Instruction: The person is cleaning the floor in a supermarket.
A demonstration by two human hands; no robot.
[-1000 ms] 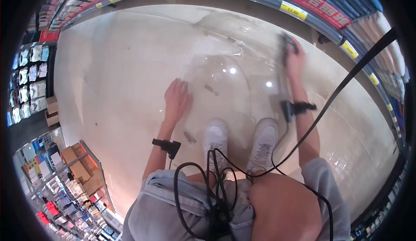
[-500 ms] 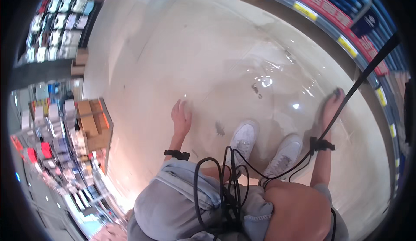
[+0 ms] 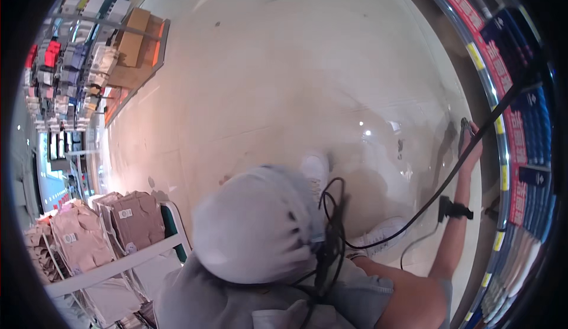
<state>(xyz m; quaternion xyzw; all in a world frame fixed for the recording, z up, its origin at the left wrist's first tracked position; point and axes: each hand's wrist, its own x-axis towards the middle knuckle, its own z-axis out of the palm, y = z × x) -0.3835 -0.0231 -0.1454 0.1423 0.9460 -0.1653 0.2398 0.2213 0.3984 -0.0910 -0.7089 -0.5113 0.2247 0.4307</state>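
Where right hand point(image 3: 473, 156) extends, dark object point(image 3: 465, 130) (indistinct) in grip

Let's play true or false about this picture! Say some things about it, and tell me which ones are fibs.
1. The right hand holds a dark object. True, though I can't tell what it is.
2. Both shoes are bright red. False: they are white.
3. A black strap goes round the right wrist. True.
4. The left hand is in full view. False: the grey-clothed knee hides most of it.
5. Blue cloths are stacked at the picture's right. True.
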